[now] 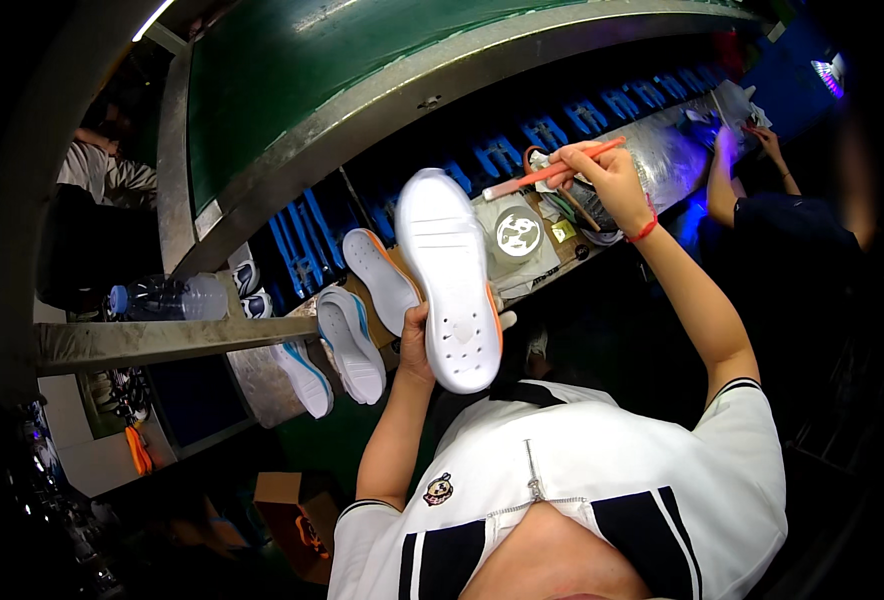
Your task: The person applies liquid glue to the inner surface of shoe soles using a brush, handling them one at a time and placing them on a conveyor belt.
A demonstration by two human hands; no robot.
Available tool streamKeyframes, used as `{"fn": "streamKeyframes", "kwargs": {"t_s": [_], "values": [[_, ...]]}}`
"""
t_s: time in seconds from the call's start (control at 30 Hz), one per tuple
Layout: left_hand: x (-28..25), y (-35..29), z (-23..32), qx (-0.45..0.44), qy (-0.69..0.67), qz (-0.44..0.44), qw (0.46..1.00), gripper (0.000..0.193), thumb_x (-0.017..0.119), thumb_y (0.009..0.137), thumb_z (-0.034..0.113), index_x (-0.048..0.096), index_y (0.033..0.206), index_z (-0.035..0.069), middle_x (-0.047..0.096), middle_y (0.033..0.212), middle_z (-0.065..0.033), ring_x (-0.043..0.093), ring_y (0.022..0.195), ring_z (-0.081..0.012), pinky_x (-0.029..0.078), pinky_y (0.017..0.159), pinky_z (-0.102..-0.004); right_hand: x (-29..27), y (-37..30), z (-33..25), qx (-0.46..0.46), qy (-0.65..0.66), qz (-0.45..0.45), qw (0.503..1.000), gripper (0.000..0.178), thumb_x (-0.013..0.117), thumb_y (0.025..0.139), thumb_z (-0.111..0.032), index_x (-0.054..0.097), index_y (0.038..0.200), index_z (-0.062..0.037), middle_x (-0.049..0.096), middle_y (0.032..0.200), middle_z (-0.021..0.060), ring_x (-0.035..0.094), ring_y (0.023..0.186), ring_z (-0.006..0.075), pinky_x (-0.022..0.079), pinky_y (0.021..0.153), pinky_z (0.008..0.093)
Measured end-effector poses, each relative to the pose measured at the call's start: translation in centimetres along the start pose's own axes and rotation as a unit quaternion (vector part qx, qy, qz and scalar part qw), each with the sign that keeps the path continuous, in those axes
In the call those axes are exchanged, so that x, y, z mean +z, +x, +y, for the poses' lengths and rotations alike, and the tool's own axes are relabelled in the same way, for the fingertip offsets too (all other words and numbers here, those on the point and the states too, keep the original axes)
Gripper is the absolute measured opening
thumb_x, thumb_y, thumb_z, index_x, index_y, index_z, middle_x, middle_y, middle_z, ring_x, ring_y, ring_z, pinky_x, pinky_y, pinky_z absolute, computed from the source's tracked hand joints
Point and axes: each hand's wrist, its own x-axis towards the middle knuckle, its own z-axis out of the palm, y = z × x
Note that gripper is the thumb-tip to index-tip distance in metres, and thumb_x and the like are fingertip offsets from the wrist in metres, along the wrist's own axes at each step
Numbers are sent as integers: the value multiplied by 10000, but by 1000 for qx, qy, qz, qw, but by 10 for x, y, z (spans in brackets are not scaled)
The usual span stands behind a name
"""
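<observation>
Left hand point(417, 345) fingers clamped on white sole point(449, 280); right hand point(610, 180) fingers clamped on brush point(552, 172).

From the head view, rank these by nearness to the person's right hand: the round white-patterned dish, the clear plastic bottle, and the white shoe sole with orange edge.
1. Round white-patterned dish, just left of the right hand.
2. White shoe sole with orange edge, centre, held by the left hand.
3. Clear plastic bottle, far left on the rail.

A white shoe sole point(450, 280) with orange edging is standing upright, underside showing — a thin pink-handled brush point(552, 172) is lying tilted beside its top.
</observation>
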Motion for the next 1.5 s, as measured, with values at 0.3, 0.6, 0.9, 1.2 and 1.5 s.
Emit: {"fn": "streamKeyframes", "kwargs": {"t_s": [0.3, 0.6, 0.9, 1.2, 1.5], "values": [[-19, 1, 14, 157, 269, 149, 939, 660, 667, 674, -86, 439, 1286, 13, 542, 1204, -113, 532, 1155, -257, 433, 1030, -398, 72, -43, -1, -24, -41, -109, 993, 228, 572, 925, -113, 655, 981, 93, 679, 920, 149, 677, 812, 174, 537, 716, 257], [-29, 1, 13, 191, 339, 161, 907, 645, 735, 730, 0, 439, 1302, 43, 535, 1206, -85, 522, 1148, -199, 438, 999, -340, 61, -37, 3, -22, -19, -77, 997, 237, 588, 914, -159, 687, 974, 49, 707, 847, 116, 660, 764, 138, 510, 686, 245], [-23, -4, 12, 248, 398, 171, 867, 659, 771, 726, 46, 451, 1301, 52, 541, 1218, -88, 521, 1137, -195, 447, 968, -332, 18, -24, 16, -24, -151, -73, 985, 227, 553, 938, -126, 662, 993, 65, 695, 905, 118, 660, 778, 136, 513, 727, 241], [-34, 6, 13, 336, 760, 154, 535, 701, 710, 828, 271, 350, 1417, 151, 450, 1381, -79, 474, 1245, -209, 414, 1010, -348, 46, -62, 14, 10, -60, -33, 998, 244, 534, 949, -128, 657, 979, 81, 701, 811, 123, 622, 686, 111, 498, 644, 224], [-9, 15, 3, 288, 420, 141, 849, 714, 750, 798, 176, 336, 1366, 52, 445, 1337, -104, 457, 1229, -203, 388, 1035, -323, 87, -59, -2, -26, 22, -179, 983, 220, 536, 950, -116, 650, 1001, 64, 687, 872, 139, 653, 761, 161, 517, 685, 261]]}}
